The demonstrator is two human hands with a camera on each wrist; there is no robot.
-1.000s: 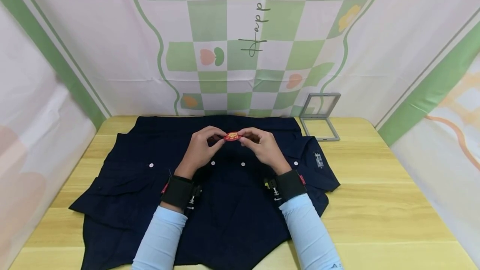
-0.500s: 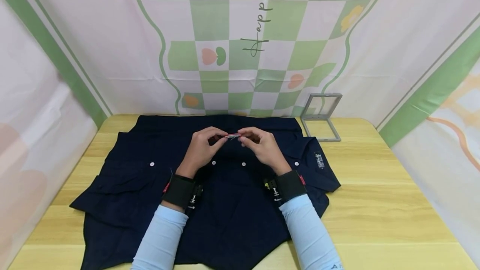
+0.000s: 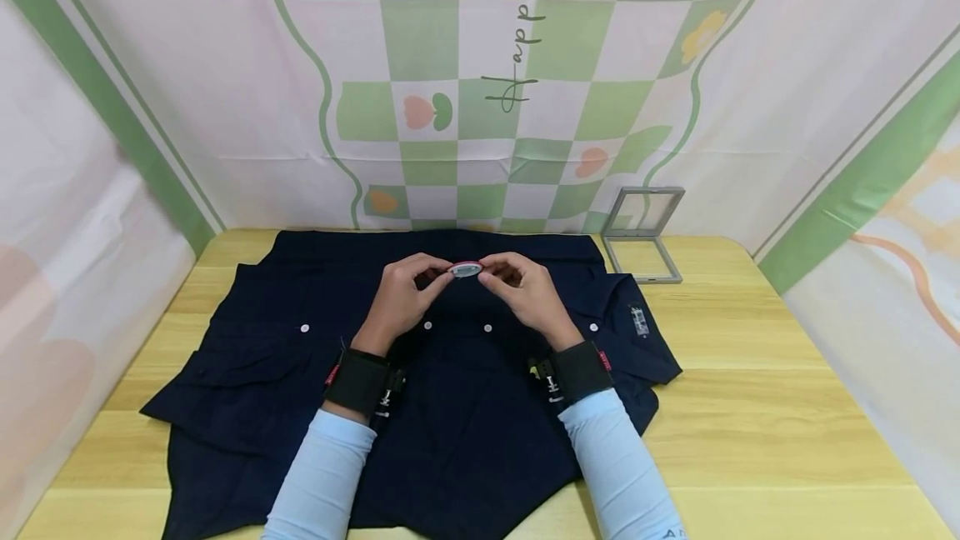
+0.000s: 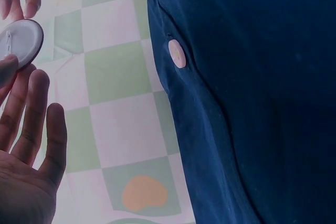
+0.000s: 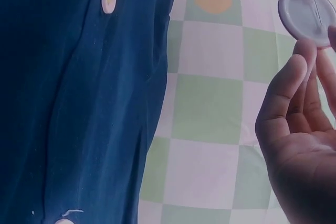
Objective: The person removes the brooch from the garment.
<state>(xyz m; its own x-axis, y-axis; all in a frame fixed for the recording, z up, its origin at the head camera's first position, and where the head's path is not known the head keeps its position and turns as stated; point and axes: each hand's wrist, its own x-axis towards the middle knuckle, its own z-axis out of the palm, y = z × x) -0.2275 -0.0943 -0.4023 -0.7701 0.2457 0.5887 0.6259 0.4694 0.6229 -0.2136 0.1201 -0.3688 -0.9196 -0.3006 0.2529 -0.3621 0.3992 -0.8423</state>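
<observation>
A round pin-back button badge (image 3: 466,270) is held up over a dark navy shirt (image 3: 457,407), its pale back with the metal pin facing me. Thumb and fingers of my left hand (image 3: 402,294) pinch its left edge, while my right hand (image 3: 531,294) pinches the right edge. In the left wrist view the badge (image 4: 25,40) shows its pin beside the left thumb. The right wrist view has the badge (image 5: 307,14) between both hands' fingertips, a thin pin line across its back. Its red front is turned away, with only a red rim visible in the head view.
The shirt lies spread over much of the wooden table (image 3: 765,407), with white buttons (image 3: 427,326) down its front. A grey hinged frame (image 3: 642,233) stands unfolded at the back right. Behind the table hangs a green-and-white checked cloth (image 3: 487,107).
Between both hands the badge has been tipped over: its red and yellow front showed first, then its edge, and now its pale back. The hands have stayed nearly in place.
</observation>
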